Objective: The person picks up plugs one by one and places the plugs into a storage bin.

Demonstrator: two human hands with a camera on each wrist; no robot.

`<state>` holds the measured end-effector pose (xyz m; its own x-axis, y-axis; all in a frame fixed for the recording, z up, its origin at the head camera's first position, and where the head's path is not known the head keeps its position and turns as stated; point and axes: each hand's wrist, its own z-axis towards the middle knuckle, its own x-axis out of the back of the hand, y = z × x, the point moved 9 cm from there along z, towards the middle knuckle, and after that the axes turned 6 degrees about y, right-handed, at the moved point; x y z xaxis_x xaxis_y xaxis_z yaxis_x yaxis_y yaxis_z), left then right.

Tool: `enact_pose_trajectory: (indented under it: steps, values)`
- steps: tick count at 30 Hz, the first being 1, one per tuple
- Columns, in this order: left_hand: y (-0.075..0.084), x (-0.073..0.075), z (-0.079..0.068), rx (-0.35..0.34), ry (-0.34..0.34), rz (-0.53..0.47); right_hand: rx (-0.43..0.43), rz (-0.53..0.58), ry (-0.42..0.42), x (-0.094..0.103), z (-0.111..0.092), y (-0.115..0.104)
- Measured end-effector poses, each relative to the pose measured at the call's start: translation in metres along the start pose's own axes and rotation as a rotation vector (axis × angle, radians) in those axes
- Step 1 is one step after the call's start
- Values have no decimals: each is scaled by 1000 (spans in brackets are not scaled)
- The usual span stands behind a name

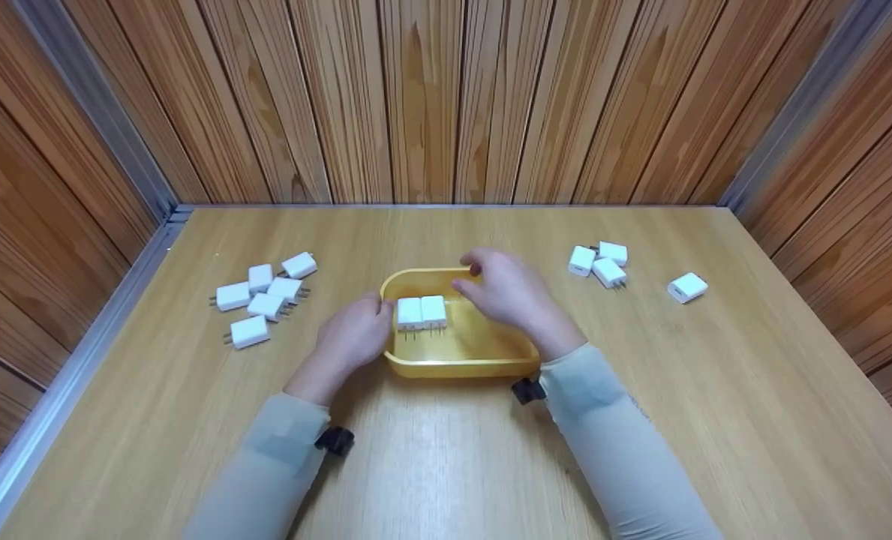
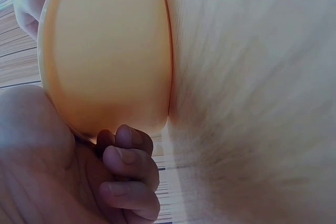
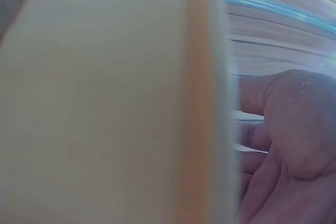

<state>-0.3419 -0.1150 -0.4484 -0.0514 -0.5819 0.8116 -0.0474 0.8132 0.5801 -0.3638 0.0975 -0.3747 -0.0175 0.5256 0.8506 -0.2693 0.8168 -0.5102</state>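
Observation:
A yellow plastic bin [image 1: 461,367] stands on the table, with two white plug chargers [image 1: 421,312] side by side near its left wall, prongs toward the front. My left hand [image 1: 355,330] grips the bin's left rim, its thumb at the rim and its fingers [image 2: 128,163] curled outside against the wall. Over the bin's back right part is my right hand [image 1: 509,292], thumb and fingers spread apart near the far rim. No object shows between them. In the right wrist view the bin's blurred side hides part of that hand's fingers.
Several white chargers [image 1: 265,306] lie loosely grouped left of the bin. To the right, three more chargers [image 1: 608,273] sit close together, and a single charger [image 1: 687,288] lies farther right. Wood-panelled walls [image 1: 423,105] border the table at the back and sides.

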Motion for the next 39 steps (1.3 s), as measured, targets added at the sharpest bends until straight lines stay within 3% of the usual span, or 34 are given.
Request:
enact_pose_trajectory:
  steps: [13,22,32,39]
  values:
    - [-1,0,0,1,0,-11,-104,63,112,52,2,42]
    - [0,0,0,-10,5,-7,-186,67,163,81,-1,86]
    - [-2,-2,-1,6,-13,-12,-275,8,162,96,-7,133]
    - [-3,-3,-1,13,-19,-31,-281,-71,159,101,-10,161]
